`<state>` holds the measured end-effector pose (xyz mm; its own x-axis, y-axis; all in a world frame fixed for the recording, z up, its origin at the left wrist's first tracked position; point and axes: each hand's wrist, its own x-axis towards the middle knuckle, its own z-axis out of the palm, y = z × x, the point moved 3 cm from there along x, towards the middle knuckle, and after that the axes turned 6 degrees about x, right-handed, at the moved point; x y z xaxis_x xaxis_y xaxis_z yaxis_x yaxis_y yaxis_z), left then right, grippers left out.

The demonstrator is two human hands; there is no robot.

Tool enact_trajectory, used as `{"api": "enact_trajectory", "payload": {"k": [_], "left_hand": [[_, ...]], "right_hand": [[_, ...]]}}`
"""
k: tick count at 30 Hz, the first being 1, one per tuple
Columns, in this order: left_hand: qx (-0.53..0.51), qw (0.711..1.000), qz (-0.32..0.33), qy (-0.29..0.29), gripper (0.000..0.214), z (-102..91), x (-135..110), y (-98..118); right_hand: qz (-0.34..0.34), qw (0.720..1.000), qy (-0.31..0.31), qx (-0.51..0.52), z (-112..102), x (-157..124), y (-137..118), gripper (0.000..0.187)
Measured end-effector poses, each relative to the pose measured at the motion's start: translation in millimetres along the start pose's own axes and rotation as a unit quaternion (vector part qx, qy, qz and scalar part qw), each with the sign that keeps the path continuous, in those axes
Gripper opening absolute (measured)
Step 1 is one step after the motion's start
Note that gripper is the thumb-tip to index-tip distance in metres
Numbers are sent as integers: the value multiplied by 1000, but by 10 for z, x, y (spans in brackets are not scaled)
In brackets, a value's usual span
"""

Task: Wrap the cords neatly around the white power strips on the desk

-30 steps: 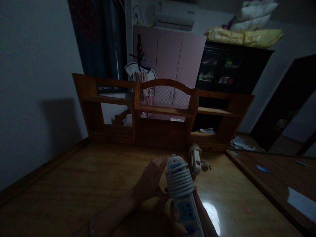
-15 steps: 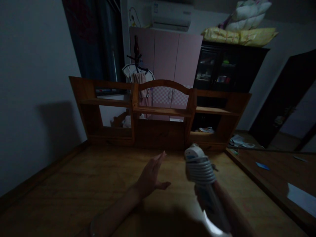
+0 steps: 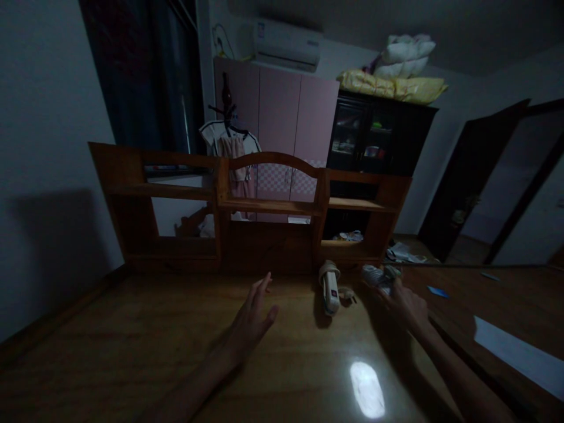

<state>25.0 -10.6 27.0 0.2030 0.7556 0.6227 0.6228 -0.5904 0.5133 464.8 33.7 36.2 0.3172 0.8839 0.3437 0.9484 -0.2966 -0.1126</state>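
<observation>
Right of centre, the right hand (image 3: 409,304) grips a cord-wrapped power strip (image 3: 373,275); leftward, a second strip (image 3: 330,292) points up-frame, the spread left hand (image 3: 247,324) beyond

1. The power strip (image 3: 373,276) is blurred, and the right hand (image 3: 408,302) covers its near part; whether it touches the table (image 3: 176,329) cannot be told.
2. The right hand's fingertips are mostly lost against the strip.
3. Some fingers of the left hand (image 3: 250,320) hide behind the others.
4. Both forearms run out of the bottom edge, as does the table's near side.
5. The white paper (image 3: 515,352) is cut by the right edge.
6. Print on the blue card (image 3: 437,292) is too small to read.
7. The wooden shelf (image 3: 268,204) hides the lower parts of the pink wardrobe (image 3: 277,117) and the coat rack (image 3: 226,94).
8. Things behind the dark cabinet's (image 3: 408,138) glass are too dim to name.
</observation>
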Motion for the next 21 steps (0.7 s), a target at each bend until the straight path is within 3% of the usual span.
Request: {"api": "enact_trajectory", "payload": {"k": [6,11,17,21], "left_hand": [[6,999,-34,25,63,34,20,-20],[4,998,-48,27,63,150,49,-121],[3,996,-81,25,62,264,59,-232],[-5,994,-110,11,62,301,60,-275]], "right_hand": [[46,999,14,-13,255,184,-119,58],[60,998,28,-14,423,241,-59,56],[59,997,37,40,521,260,76,83],[49,996,18,78,552,290,164,87]]}}
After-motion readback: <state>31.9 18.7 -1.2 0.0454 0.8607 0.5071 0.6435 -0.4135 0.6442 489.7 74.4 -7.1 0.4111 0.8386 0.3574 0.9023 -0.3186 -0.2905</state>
